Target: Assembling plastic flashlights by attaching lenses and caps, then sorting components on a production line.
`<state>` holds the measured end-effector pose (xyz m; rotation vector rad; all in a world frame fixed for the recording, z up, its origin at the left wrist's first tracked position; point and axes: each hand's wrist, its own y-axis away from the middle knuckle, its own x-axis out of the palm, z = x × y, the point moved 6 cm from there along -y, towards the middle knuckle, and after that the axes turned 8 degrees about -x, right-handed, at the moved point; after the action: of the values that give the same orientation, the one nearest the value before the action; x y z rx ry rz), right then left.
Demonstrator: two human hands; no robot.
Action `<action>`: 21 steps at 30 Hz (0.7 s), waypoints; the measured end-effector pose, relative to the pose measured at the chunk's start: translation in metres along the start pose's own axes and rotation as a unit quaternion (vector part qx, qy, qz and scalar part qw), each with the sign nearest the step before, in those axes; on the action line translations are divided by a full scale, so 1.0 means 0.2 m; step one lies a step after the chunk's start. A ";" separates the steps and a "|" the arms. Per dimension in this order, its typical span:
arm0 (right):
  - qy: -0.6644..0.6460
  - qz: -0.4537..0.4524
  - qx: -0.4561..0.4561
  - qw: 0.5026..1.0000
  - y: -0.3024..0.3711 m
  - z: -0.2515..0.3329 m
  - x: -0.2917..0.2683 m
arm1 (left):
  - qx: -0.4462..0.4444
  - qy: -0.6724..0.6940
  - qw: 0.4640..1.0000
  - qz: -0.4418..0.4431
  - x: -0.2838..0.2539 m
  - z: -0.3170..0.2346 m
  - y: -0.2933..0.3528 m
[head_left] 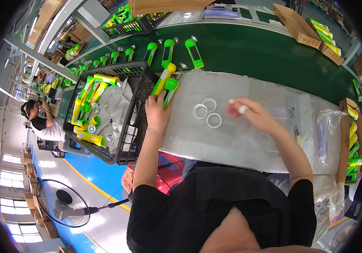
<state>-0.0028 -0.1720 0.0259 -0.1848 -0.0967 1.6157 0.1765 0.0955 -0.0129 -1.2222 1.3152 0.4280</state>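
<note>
My left hand [156, 113] rests on the white sheet and grips two torch bodies, one yellow [164, 78] and one green [170, 89], lying side by side at the sheet's far left. My right hand [248, 113] hovers over the sheet, blurred, with a small white ring pinched at its fingertips. Three clear plastic rings [206, 112] lie on the sheet between my hands.
A black crate [126, 139] of yellow and green torch parts stands left of my left hand. Green torches [193, 52] with silver reflectors line the green conveyor belt [252, 55]. Cardboard boxes [349, 139] of torches stand at the right. Another person [41, 122] works far left beside a fan [62, 202].
</note>
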 end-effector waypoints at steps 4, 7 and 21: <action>-0.129 -0.066 0.020 0.989 -0.26 -0.23 0.32 | -0.031 0.233 0.972 -0.021 -0.07 -0.16 0.03; -0.050 -0.102 0.145 0.983 -0.33 -0.30 0.38 | 0.026 0.322 0.946 -0.020 -0.18 -0.39 0.13; -0.228 -0.049 0.018 0.972 0.30 -0.03 0.42 | 0.166 0.592 0.685 0.391 -0.09 -0.97 0.16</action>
<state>-0.0649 -0.0927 0.0049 0.2213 -0.4228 1.5345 0.0494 -0.0509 0.0293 -0.4429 2.9208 -0.1310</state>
